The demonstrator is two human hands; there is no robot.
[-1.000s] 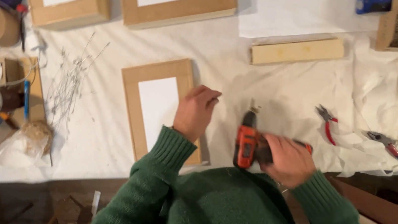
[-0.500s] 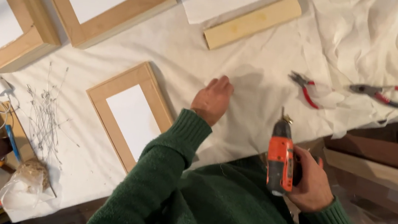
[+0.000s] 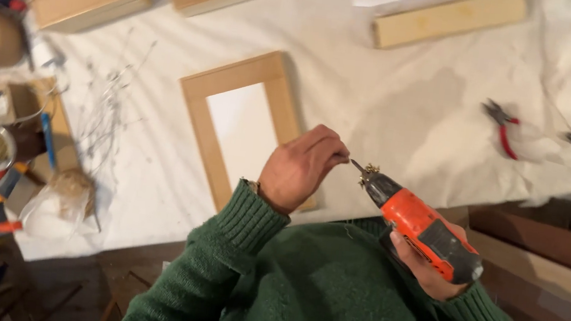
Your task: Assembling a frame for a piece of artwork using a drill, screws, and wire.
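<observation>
Fingers (image 3: 330, 151) of the left hand (image 3: 299, 169) pinch the bit of the orange drill (image 3: 423, 224). The right hand (image 3: 425, 265) grips its handle, near the wooden frame (image 3: 234, 103).

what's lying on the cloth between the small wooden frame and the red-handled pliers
Nothing: the head view shows only bare, wrinkled white cloth between the small wooden frame and the red-handled pliers.

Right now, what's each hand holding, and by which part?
Right hand grips the orange drill by its handle. Left hand pinches at the bit tip; holds nothing else visible.
</observation>
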